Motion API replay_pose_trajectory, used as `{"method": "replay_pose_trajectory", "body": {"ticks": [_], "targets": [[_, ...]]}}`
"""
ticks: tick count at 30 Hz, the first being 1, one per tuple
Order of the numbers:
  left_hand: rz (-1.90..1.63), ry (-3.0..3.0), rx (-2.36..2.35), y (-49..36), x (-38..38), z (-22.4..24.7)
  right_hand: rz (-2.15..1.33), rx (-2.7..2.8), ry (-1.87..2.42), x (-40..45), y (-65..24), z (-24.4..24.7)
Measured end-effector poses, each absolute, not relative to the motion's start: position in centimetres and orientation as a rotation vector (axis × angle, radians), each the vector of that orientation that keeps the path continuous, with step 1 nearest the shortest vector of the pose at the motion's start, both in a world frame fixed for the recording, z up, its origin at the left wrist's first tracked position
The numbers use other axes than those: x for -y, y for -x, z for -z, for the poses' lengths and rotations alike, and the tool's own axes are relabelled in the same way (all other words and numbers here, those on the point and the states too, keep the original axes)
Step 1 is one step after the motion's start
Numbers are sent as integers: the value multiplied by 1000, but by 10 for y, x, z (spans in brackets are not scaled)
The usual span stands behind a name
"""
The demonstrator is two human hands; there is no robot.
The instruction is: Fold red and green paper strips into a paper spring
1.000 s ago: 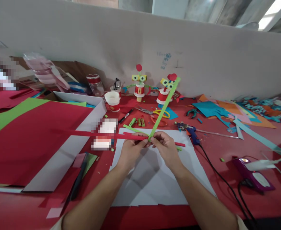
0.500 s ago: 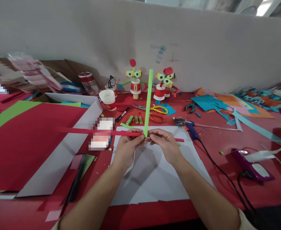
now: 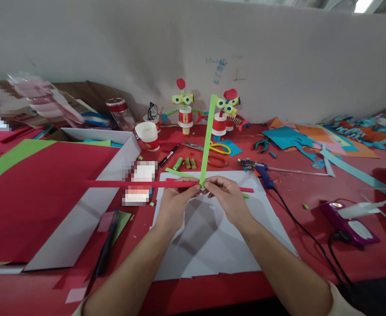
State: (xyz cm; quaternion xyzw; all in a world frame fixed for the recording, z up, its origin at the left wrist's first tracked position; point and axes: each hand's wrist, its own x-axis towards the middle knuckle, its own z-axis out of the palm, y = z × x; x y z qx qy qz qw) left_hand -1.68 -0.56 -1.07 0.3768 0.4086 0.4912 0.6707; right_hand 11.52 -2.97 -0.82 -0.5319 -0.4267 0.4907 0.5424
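Green strip: the green strip (image 3: 208, 138) rises from our fingertips toward the far side, leaning slightly right; a second ago it slants much further right, then it stands nearly straight.
Red strip: the red strip (image 3: 169, 184) runs left from the same pinch, out across the near view of the white box (image 3: 117, 164), much as before.
Left fingers: our left hand (image 3: 178, 204) presses thumb against fingertips, no gap showing, with the red strip caught beside the crossing.
Right fingers: our right hand (image 3: 227, 197) pinches just as tightly at the foot of the green strip, thumb tip close to the other.
Crossing: over the far part of the white paper (image 3: 212, 254).
Meaning: the pinch stays while the loose green end swings, so we judge that we are settling a fold; its layers are hidden.
Pleated pieces: the folded strips (image 3: 189, 163) lie just beyond the paper, untouched.
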Motion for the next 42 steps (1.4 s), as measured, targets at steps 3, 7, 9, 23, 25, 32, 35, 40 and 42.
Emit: {"method": "replay_pose_trajectory", "body": {"ticks": [3,7,9,23,25,32,35,40,42], "targets": [[-1161,-827,-962,18,5,13,-1212,982,1235,31,-112,7],[-1159,-797,-949,18,3,14,-1122,1048,1229,33,-109,8],[-1160,-789,-934,17,4,14,-1108,1043,1221,34,-109,9],[-1176,-779,-912,13,8,13,-1342,808,1141,32,-109,5],[-1161,-764,-929,12,9,13,-1348,890,1162,32,-112,4],[-1150,-834,-946,13,9,12,-1047,1111,1260,33,-111,8],[-1113,-900,-898,16,7,11,-1174,1007,1212,32,-112,7],[-1053,-901,-855,21,4,11,-1323,847,1173,27,-116,8],[-1054,-873,-863,21,4,14,-1332,830,1169,27,-117,9]]}}
